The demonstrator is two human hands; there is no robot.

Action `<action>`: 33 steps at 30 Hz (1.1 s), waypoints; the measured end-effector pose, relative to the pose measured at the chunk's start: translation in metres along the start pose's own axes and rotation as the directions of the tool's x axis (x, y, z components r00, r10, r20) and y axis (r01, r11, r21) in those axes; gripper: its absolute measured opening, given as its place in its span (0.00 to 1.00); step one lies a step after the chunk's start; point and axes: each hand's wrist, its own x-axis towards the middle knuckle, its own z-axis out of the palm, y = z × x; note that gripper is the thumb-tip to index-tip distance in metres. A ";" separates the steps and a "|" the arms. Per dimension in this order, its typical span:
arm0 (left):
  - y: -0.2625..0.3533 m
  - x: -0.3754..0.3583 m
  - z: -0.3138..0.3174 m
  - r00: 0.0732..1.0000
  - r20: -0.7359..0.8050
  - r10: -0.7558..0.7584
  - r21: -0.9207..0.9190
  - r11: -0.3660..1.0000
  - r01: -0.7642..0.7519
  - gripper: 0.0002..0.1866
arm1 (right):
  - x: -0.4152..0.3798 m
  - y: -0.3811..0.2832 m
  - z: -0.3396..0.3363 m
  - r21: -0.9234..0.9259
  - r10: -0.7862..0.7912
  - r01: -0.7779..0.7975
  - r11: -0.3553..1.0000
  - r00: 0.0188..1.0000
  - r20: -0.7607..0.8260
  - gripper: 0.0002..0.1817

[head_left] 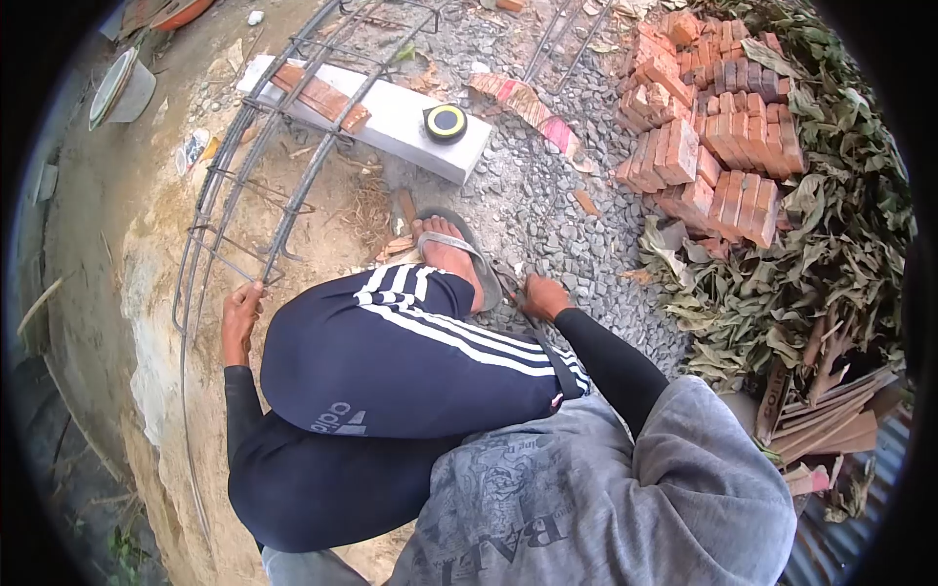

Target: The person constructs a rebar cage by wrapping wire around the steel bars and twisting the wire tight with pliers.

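Observation:
My left hand (pixel 242 314) is closed at the lower end of a rebar cage (pixel 231 186), its fingers pinched on a thin metal stirrup near the bar ends. On the right, my right hand (pixel 544 297) is closed around a dark tool (pixel 512 287) beside my sandaled foot (pixel 454 256); the tool's shape is partly hidden. The cage's upper part lies over a white block (pixel 391 127). On that block rest a reddish-brown wood piece (pixel 322 96) and a round black and yellow tape measure (pixel 446 122).
Stacked red bricks (pixel 733 132) stand at the upper right, with dry leaves (pixel 782 283) beside them. Gray gravel (pixel 576 244) covers the ground by my right hand. A whitish bucket (pixel 127 88) sits at the upper left, beyond the dirt edge.

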 end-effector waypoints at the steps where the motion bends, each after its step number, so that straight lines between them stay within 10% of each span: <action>1: 0.004 0.002 -0.002 0.999 0.026 -0.031 0.032 0.999 0.030 0.26 | -0.012 0.003 0.009 0.005 -0.055 0.055 0.998 0.998 -0.031 0.34; 7: -0.019 0.019 -0.008 0.997 0.081 -0.013 0.008 1.000 0.012 0.24 | -0.019 0.019 0.009 0.067 -0.155 0.153 0.986 0.988 0.020 0.44; 12: -0.036 0.031 -0.003 0.998 0.041 0.040 -0.005 0.999 -0.040 0.23 | 0.040 0.085 0.072 0.374 -0.236 0.163 0.913 0.959 0.157 0.32; 14: -0.034 0.036 -0.002 0.998 0.012 0.066 -0.001 0.998 -0.066 0.23 | -0.007 0.051 0.001 0.631 -0.189 -0.201 0.749 0.849 0.494 0.27; 18: -0.035 0.029 0.001 0.995 -0.023 0.099 -0.030 0.995 -0.100 0.23 | -0.101 -0.022 -0.117 0.657 -0.217 -0.181 0.732 0.852 0.477 0.37; 23: -0.043 0.037 0.006 0.994 -0.017 0.109 -0.060 0.992 -0.110 0.23 | -0.131 -0.048 -0.186 0.713 -0.293 0.027 0.700 0.922 0.253 0.40; 28: -0.030 0.037 0.002 0.992 0.008 0.124 -0.097 0.988 -0.123 0.23 | -0.161 -0.091 -0.251 0.895 -0.448 0.224 0.386 0.893 -0.030 0.37; 33: -0.028 0.035 0.004 0.991 0.000 0.136 -0.030 0.990 -0.136 0.23 | -0.254 -0.215 -0.336 0.551 -0.386 0.613 0.566 0.788 -0.480 0.31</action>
